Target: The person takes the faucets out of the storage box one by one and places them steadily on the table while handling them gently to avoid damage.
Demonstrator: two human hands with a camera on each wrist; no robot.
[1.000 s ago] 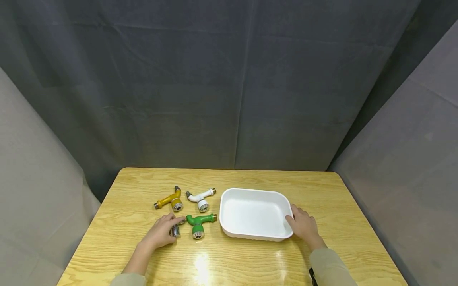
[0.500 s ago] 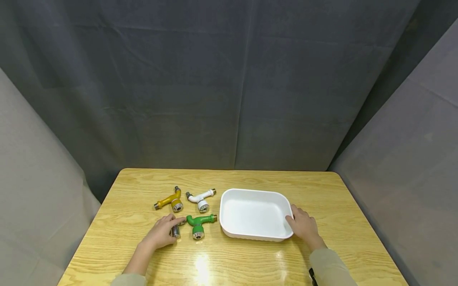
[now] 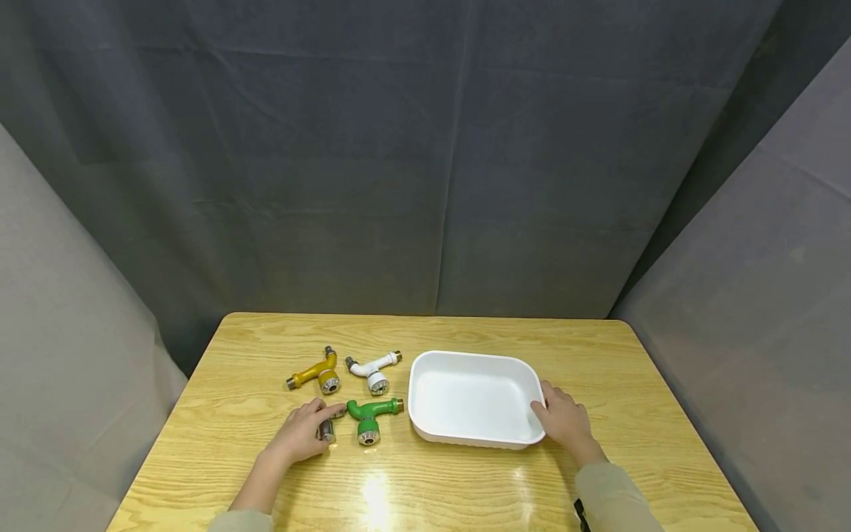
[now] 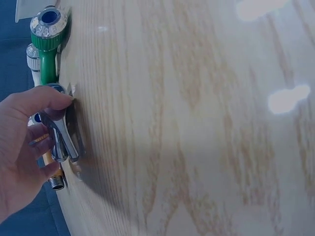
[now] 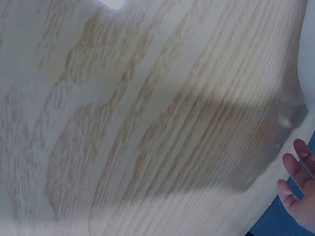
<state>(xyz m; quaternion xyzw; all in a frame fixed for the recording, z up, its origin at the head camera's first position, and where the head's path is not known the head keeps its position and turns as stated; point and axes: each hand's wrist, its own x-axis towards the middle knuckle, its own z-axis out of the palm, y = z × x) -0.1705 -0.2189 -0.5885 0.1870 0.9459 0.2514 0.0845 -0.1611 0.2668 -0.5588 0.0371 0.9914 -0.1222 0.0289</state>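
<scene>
My left hand (image 3: 299, 432) pinches a chrome tap (image 4: 61, 130) lying on the table, thumb on one side and fingers on the other; the hand covers much of it in the head view. Right beside its fingertips lies a green tap (image 3: 368, 423). Behind are a yellow tap (image 3: 320, 373) and a white tap (image 3: 374, 368). At the right end of a white plastic tray (image 3: 473, 440), my right hand (image 3: 565, 421) grips the rim, with the thumb over the edge. The other fingers (image 5: 294, 169) hang loosely outside the tray in the right wrist view.
The taps and tray stand on a light wood-grain table (image 3: 439, 488) with rounded far corners. Dark grey cloth (image 3: 332, 185) hangs behind it, and paler cloth panels (image 3: 751, 295) flank both sides.
</scene>
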